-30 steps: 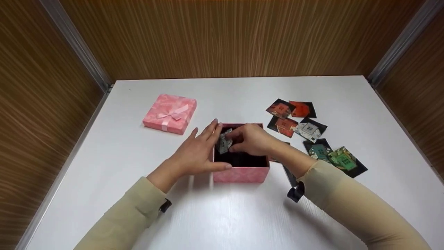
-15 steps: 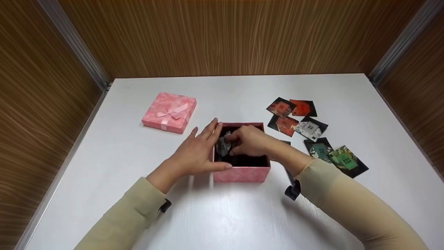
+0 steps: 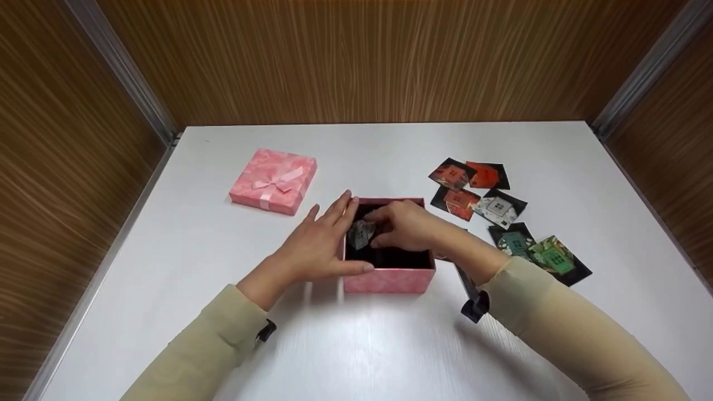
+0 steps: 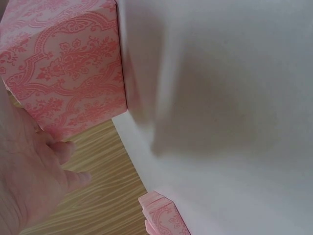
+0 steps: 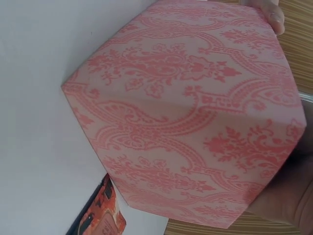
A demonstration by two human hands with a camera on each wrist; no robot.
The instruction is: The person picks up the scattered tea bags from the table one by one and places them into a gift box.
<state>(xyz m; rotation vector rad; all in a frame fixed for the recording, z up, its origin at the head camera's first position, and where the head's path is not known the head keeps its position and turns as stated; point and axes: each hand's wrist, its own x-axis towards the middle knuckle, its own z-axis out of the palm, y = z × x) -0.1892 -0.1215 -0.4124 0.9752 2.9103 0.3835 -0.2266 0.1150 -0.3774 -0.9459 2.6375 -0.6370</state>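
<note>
An uncovered pink patterned gift box [image 3: 389, 281] with a dark inside stands in front of me on the white table. My left hand [image 3: 312, 250] rests along its left side, fingers stretched along the rim and thumb lying across the front corner. Reaching down into the box, my right hand [image 3: 409, 225] pinches a small grey-white sachet [image 3: 361, 235] between thumb and fingers, close to the left inner wall. In the left wrist view the box's outer wall [image 4: 73, 73] shows beside the fingers. The right wrist view is mostly filled by the patterned outside [image 5: 171, 107]; the sachet is hidden there.
At the back left lies the pink lid [image 3: 276, 181] with a ribbon bow. Right of the box are several square sachets, among them a red one [image 3: 486, 175], a white one [image 3: 498, 209] and a green one [image 3: 558, 259]. Another sachet [image 5: 105, 215] lies by the box, partly under my right forearm.
The sachet in the box has tilted and now sits a little lower inside, with my right fingers still at it. My left hand and the box have stayed in place.
</note>
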